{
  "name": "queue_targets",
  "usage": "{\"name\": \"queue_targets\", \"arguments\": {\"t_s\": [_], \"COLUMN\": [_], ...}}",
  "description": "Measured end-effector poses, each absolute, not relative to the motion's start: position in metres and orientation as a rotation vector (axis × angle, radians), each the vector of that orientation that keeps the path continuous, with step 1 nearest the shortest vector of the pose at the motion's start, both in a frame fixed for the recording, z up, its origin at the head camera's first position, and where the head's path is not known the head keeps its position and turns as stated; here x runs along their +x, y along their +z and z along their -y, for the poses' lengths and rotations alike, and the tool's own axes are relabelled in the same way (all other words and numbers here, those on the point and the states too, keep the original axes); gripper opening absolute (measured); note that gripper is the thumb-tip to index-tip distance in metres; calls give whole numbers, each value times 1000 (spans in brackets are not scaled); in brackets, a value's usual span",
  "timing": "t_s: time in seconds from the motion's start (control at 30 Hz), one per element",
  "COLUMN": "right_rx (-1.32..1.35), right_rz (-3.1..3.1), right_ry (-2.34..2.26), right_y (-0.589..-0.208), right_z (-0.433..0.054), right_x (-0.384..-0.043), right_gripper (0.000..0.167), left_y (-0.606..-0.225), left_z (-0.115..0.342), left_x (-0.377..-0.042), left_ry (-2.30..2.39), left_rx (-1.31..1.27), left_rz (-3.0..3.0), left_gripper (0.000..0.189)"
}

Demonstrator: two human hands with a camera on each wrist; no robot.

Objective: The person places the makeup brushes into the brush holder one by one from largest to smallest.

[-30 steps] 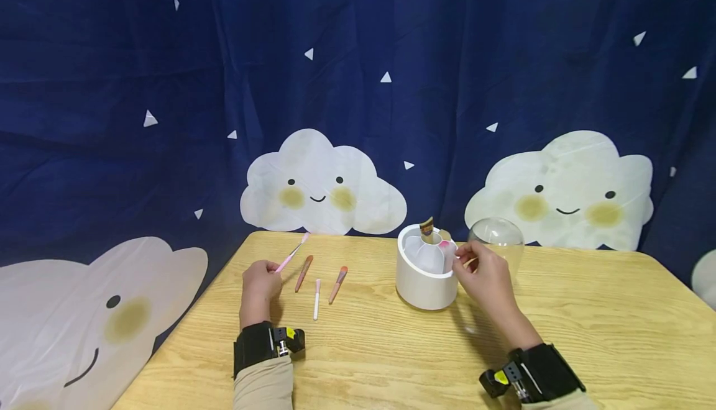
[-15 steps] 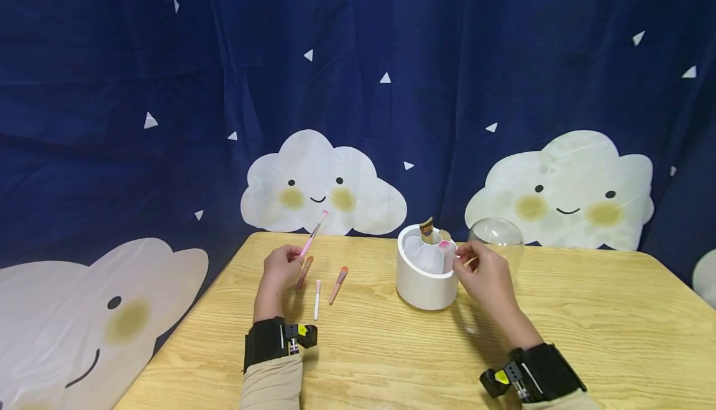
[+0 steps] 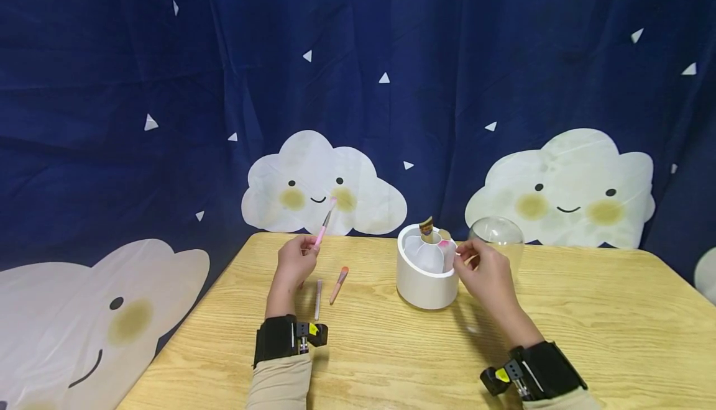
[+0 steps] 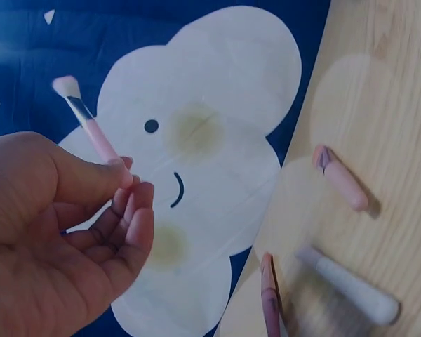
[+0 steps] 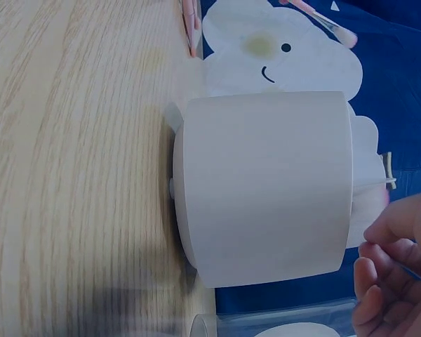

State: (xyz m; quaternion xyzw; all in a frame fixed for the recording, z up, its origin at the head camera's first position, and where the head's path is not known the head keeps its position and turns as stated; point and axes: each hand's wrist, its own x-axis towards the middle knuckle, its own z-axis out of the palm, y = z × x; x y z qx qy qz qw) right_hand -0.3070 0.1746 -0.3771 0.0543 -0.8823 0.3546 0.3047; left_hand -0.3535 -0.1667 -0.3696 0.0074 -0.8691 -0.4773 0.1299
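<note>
My left hand (image 3: 296, 261) pinches the handle end of a pink makeup brush (image 3: 324, 227), its pale pink bristles pointing up and away, raised above the table. On the right, my right hand (image 3: 486, 273) has thumb and fingertips together at the edge of the petal-shaped divider (image 3: 429, 256) inside a white round brush holder (image 3: 426, 289) with a slanted rim. The right wrist view shows the thumb and index finger pinching that divider's edge (image 5: 368, 221). A patterned brown-gold piece (image 3: 427, 230) sticks up from the divider's middle.
A peach brush with orange bristles (image 3: 339, 284) and a white brush (image 3: 318, 299) lie on the table (image 3: 380, 348). Another pinkish-brown brush (image 4: 269, 298) is mostly hidden behind the left hand in the head view. A clear dome cover (image 3: 498, 230) stands behind the right hand.
My left hand has moved right and slightly farther away with the pink brush, which now tilts more upright. The hand now covers the pinkish-brown brush in the head view. My right hand stays put.
</note>
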Motion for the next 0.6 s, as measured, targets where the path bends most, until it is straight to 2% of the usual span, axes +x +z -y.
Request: {"name": "queue_targets", "arguments": {"t_s": [0.23, 0.6], "right_rx": [142, 167], "right_rz": [2283, 2140], "right_ry": [970, 1064], "right_y": [-374, -366], "right_z": [-173, -169], "right_x": [-305, -300], "right_gripper": [9, 9], "left_y": [-365, -358], "left_z": [152, 138], "left_x": [-354, -351], "left_ry": [-1483, -1583], "left_rx": [-122, -201], "left_rz": [2502, 2441], "left_gripper": [18, 18]}}
